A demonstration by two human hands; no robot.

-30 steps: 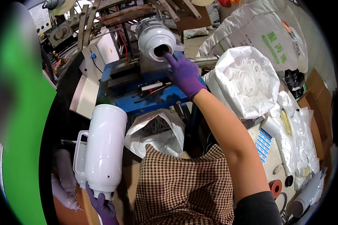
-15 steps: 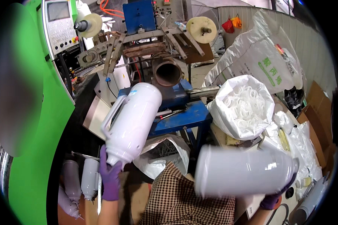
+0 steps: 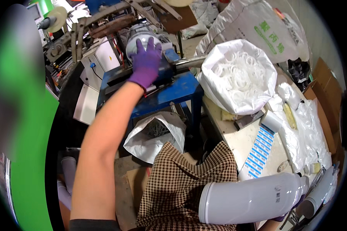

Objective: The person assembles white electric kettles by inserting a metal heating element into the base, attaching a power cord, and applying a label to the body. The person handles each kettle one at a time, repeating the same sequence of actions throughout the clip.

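My left hand, in a purple glove, reaches far forward. Its fingers are spread over the end of a pale thermos flask seated at the machine's round metal tube. That flask is mostly hidden behind the hand. Low on the right, a grey thermos flask body lies sideways across my lap, its threaded wide end to the left and its narrow neck to the right. My gloved right hand holds it from beneath near the neck. Most of the right fingers are hidden behind the flask.
The tube's blue stand is ahead. Below it sits an open white sack with thin metal pieces. To the right are a sack of white plastic rings and a strip of blue labels. More flasks stand low left.
My left hand has carried its flask forward to the tube and now has its fingers spread on the flask's end. The grey flask in my right hand has dropped lower. The view has shifted.
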